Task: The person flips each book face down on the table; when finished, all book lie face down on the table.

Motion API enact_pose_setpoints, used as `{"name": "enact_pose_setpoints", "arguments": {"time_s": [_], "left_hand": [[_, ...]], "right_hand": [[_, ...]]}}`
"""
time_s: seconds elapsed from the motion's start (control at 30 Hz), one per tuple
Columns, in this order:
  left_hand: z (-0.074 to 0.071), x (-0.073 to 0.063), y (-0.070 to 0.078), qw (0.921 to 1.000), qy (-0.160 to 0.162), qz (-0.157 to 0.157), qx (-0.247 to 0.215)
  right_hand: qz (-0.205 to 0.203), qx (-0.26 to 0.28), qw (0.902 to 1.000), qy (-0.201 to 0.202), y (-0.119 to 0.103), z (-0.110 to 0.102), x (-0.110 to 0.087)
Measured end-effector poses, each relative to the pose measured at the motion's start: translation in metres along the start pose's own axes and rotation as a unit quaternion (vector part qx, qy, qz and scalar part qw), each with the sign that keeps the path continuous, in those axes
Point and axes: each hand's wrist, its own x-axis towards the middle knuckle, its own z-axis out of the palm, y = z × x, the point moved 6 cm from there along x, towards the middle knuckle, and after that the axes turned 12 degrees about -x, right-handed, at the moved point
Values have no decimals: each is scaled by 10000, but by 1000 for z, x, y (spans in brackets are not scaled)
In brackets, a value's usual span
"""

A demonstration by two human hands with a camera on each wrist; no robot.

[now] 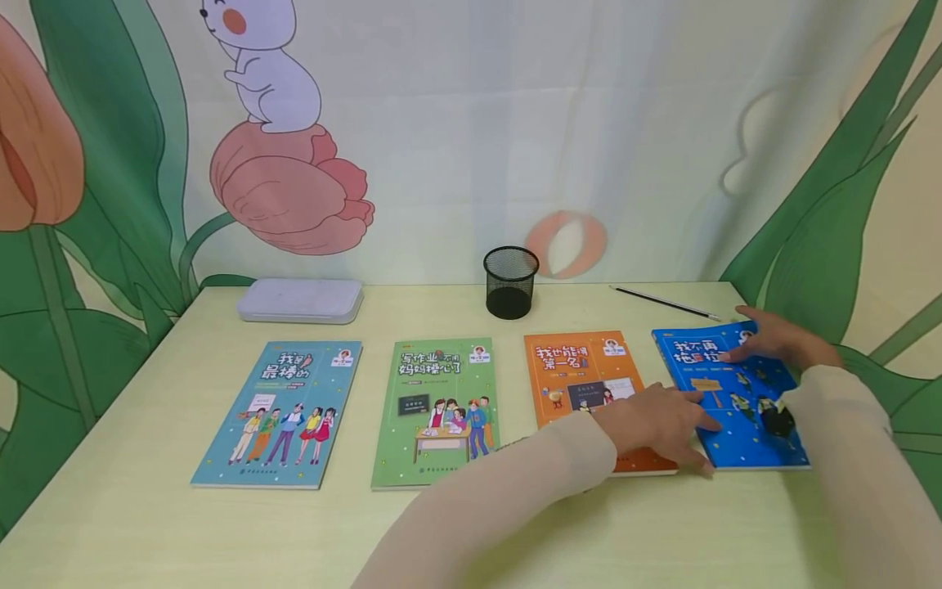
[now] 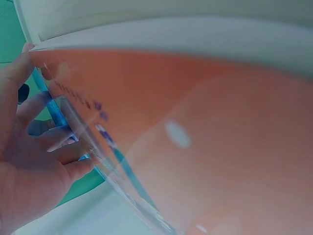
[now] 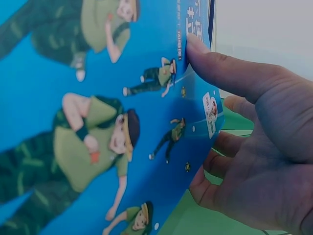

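Observation:
A blue book [image 1: 736,409] lies at the right end of a row of books. My right hand [image 1: 783,339] holds its upper right corner, thumb on the cover and fingers bent at the edge in the right wrist view. My left hand [image 1: 658,429] reaches across the lower right part of an orange book [image 1: 570,368], which it partly hides. The left fingers extend to the blue book's left edge. In the left wrist view, the left thumb lies by the orange book's [image 2: 146,98] corner.
To the left lie a green book [image 1: 441,409] and a teal book [image 1: 283,409]. Along the back stand a pale pencil case [image 1: 300,300] and a black mesh pen cup [image 1: 510,282], with a pencil [image 1: 666,303] right of them. A printed curtain [image 1: 441,164] hangs behind the table.

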Motion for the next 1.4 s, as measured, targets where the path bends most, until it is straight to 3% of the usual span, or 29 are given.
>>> {"name": "enact_pose_setpoints", "arguments": {"time_s": [0.5, 0.7, 0.93, 1.4], "left_hand": [[1, -1, -2, 10000, 16, 81, -19], [2, -2, -1, 10000, -13, 66, -33], [2, -3, -2, 10000, -7, 25, 54], [4, -3, -2, 10000, -87, 7, 32]], "right_hand": [[60, 34, 9999, 133, 6, -6, 12], [4, -88, 9999, 140, 6, -6, 12], [-49, 133, 9995, 289, 11, -3, 12], [254, 348, 9987, 257, 9, -4, 3]]}}
